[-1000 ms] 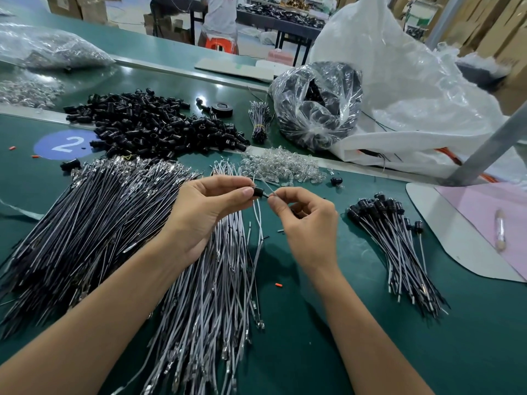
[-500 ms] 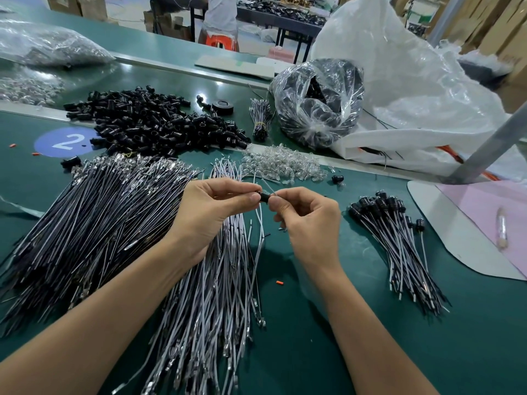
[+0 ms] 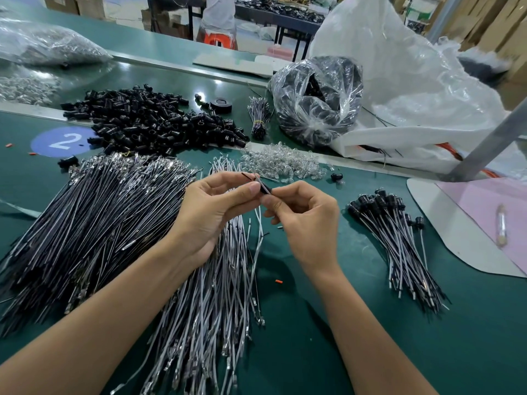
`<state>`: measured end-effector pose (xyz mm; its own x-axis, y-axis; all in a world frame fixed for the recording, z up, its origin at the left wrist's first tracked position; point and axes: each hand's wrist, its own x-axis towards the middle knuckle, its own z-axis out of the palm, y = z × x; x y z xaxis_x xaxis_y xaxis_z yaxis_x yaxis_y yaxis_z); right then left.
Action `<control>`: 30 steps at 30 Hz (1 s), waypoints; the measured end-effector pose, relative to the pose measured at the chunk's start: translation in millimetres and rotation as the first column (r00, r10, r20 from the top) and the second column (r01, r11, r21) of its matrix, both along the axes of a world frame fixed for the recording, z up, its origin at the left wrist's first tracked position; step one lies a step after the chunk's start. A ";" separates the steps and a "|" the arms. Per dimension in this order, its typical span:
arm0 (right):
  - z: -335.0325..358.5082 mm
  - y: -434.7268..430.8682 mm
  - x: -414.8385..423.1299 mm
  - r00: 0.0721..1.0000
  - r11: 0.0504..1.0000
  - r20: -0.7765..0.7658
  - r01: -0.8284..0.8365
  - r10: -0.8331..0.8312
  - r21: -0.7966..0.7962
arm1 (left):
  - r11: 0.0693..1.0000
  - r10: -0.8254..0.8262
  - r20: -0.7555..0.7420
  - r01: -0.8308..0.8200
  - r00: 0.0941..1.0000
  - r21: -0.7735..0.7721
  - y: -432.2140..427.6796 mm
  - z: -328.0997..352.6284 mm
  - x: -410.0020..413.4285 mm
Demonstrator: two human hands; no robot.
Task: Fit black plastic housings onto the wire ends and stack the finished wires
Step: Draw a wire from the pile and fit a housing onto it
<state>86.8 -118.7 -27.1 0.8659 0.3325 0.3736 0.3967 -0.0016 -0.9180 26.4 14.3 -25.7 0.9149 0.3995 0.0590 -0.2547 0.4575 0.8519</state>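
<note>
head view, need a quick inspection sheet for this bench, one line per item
surface: green bench mat, blue "2" sticker at far left.
job's things: pile of black housings at the back; finished wires stacked at right.
clutter: clear bulbs, tape roll, stray housing, orange scrap.
grippers: left hand and right hand both pinch one wire between them.
cables: black wire heap at left; grey wire heap under the hands; tied bundle at the back.
surroundings: white bag, clear bag of black parts, a person at a far table.
</note>
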 end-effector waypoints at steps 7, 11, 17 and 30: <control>0.0 0.8 -2.3 0.999 0.998 0.039 0.012 -0.010 -0.057 | 1.000 0.026 -0.025 -0.026 0.999 -0.016 4.5 -0.9 -0.7; 2.1 -2.5 0.3 0.997 0.997 0.030 0.077 -0.077 0.004 | 0.990 0.083 -0.060 -0.090 0.995 -0.111 9.5 -0.3 1.6; 1.8 -6.7 4.9 0.979 0.988 0.165 0.130 -0.115 -0.084 | 0.953 0.150 -0.064 -0.161 0.987 -0.257 18.3 3.3 -0.2; -0.8 -4.6 4.2 0.957 0.971 0.283 0.122 -0.061 -0.206 | 0.970 0.163 -0.029 -0.166 0.986 -0.180 21.8 -1.7 2.4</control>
<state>91.0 -123.3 -27.9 0.7718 0.3569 0.5263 0.6200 -0.2386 -0.7474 28.8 36.1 -27.4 0.8358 0.5474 -0.0409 -0.3279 0.5576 0.7626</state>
